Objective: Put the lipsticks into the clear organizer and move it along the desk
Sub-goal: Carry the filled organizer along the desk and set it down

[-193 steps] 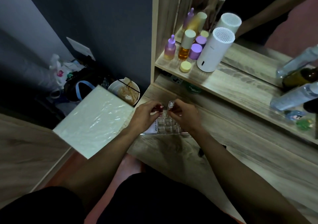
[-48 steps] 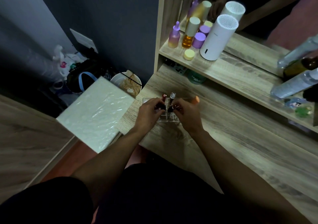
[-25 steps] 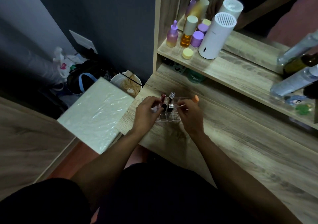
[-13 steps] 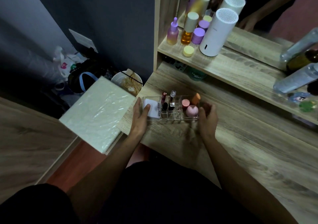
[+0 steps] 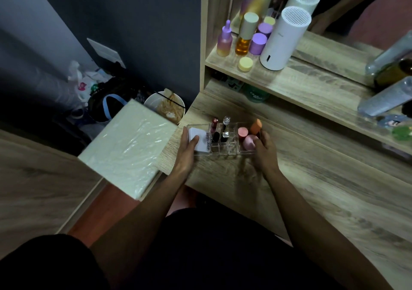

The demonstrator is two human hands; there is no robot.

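the clear plastic organizer [image 5: 225,150] sits on the wood-grain counter [image 5: 312,178] near its left end, in front of the low wooden shelf [image 5: 301,84]. the left hand [image 5: 186,150] holds the organizer's left end, its grip closed over the rim with the thumb lying on a white square compact [image 5: 198,141] in the left compartment. the right hand [image 5: 264,150] holds the right end, thumb hooked over the rim next to a pale pink makeup sponge [image 5: 249,141], fingers wrapped behind the wall. so both grips are pressed onto the organizer, one at each end.

in the small middle cells stand four lipsticks: a dark red tube [image 5: 214,125] and a silver-capped tube [image 5: 226,123] in the back row, a black tube [image 5: 215,137] and a black tube with a silver collar [image 5: 224,136] just in front of them. the right compartment also holds a coral pink round sponge [image 5: 242,132] and an orange pointed sponge [image 5: 256,126].

on the shelf stand a tall white cylinder with a slotted top [image 5: 283,40], a purple dropper bottle [image 5: 224,41], an amber bottle with a cream cap [image 5: 245,37], a purple jar [image 5: 258,43] and a small yellow jar [image 5: 245,64]. left of the counter a white plastic-wrapped slab [image 5: 129,149] lies tilted, with a white bowl [image 5: 167,108] beyond it.
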